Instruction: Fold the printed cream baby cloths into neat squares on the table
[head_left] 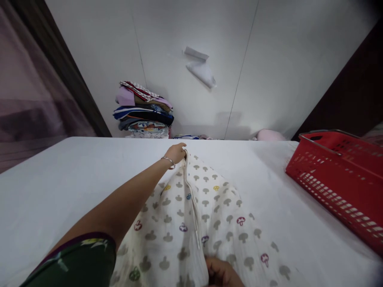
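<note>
A cream cloth (209,215) printed with small mushroom shapes lies stretched across the white table (60,179). My left hand (176,153), with a thin bracelet at the wrist, reaches far forward and pinches the cloth's far edge by its white trim. My right hand (223,273) is at the bottom of the view, fingers curled on the cloth's near end, partly hidden by the fabric.
A red plastic basket (338,179) stands on the table at the right. Beyond the far edge, a stack of folded clothes (143,111) leans against the white wall, and a pink item (269,135) lies further right. Dark frames flank both sides.
</note>
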A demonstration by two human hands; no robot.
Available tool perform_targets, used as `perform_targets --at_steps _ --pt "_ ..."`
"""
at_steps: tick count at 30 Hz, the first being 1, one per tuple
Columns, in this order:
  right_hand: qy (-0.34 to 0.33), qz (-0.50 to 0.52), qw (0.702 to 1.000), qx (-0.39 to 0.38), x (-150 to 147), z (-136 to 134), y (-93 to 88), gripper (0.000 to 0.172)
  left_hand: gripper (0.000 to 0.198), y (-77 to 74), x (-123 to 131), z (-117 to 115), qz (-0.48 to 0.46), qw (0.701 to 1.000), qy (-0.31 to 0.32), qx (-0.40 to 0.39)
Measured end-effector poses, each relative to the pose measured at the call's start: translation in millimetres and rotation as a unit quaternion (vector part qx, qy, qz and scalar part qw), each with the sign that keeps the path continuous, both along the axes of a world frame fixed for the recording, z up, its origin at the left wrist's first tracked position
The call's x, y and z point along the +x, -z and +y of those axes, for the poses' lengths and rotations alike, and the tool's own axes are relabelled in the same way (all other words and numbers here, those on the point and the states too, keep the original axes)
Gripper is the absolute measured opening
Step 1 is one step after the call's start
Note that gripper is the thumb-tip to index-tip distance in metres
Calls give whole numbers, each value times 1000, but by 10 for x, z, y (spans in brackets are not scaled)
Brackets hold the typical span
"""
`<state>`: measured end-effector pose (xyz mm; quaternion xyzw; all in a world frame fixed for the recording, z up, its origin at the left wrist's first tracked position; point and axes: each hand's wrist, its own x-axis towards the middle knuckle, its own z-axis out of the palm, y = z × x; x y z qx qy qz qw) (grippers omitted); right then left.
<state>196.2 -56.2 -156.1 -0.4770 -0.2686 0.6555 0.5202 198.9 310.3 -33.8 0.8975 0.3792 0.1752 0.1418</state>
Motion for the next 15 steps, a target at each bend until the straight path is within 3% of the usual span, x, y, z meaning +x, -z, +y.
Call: perform_targets --at_steps 4,7,11,13,15 --pt "-37 10 999 14 -2 43 -250 28 37 -69 -44 -11 55 998 2 11" --pt "-16 -12 999 43 -23 -10 -367 24 31 -253 -122 -82 64 997 -22 23" --pt "55 -41 996 62 19 -243 -637 22 29 -665 -310 -178 52 995 -68 58" --pt "93 -65 992 54 140 -384 -924 16 26 -941 -437 -213 40 992 -88 85" --pt "102 -131 984 56 344 -491 -1329 14 21 -1278 -585 -249 15 988 -104 110"
